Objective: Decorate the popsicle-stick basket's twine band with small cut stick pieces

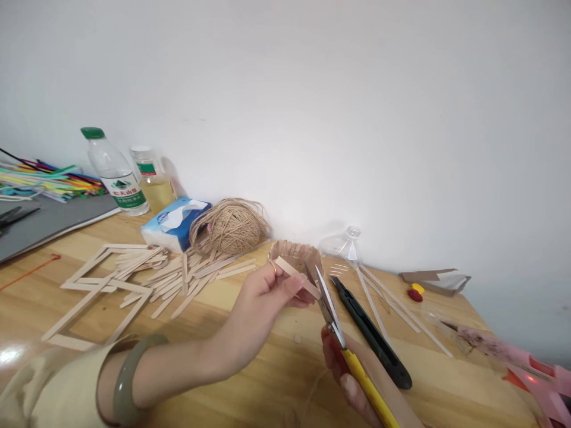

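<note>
Between thumb and fingers, my left hand (267, 292) pinches a short flat wooden strip (298, 277) at the centre. My right hand (352, 374) is closed round yellow-handled scissors (334, 324). Their parted blades point up and away, close to the strip's right end; whether they touch it I cannot tell. Just behind the strip stands a small round brown basket (296, 254), partly hidden by my left hand. A dark green utility knife (372, 333) lies right of the scissors.
Wooden sticks (178, 285) and joined stick frames lie left, below a twine ball (234, 226) and tissue pack (176, 223). Two bottles stand behind. At right are a cut bottle top (351, 241), thin strips and a pink glue gun (504, 351). A wall borders the table.
</note>
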A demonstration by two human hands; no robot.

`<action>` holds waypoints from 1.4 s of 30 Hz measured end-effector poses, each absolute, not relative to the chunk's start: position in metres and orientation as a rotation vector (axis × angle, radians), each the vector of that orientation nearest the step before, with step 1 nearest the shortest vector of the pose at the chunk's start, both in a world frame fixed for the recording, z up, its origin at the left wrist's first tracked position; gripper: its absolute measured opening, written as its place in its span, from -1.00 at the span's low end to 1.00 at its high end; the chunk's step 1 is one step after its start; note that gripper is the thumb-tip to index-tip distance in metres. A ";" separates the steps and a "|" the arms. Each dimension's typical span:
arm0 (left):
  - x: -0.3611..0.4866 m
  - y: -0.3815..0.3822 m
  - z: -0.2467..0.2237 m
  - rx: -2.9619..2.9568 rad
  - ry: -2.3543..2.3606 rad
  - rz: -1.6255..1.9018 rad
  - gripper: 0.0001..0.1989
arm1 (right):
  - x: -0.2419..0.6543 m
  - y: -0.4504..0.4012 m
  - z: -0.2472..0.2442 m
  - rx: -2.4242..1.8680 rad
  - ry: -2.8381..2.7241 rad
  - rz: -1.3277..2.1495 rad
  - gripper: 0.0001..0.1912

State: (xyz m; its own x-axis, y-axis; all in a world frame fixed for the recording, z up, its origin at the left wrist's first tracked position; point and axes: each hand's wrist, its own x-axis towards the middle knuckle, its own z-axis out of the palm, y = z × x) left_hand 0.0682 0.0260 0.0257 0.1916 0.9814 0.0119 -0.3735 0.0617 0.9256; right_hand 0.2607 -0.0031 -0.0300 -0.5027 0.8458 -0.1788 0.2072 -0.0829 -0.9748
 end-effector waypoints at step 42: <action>0.068 0.028 0.030 1.022 0.823 1.220 -0.82 | 0.251 -0.014 -0.009 -1.337 -1.991 1.189 -0.40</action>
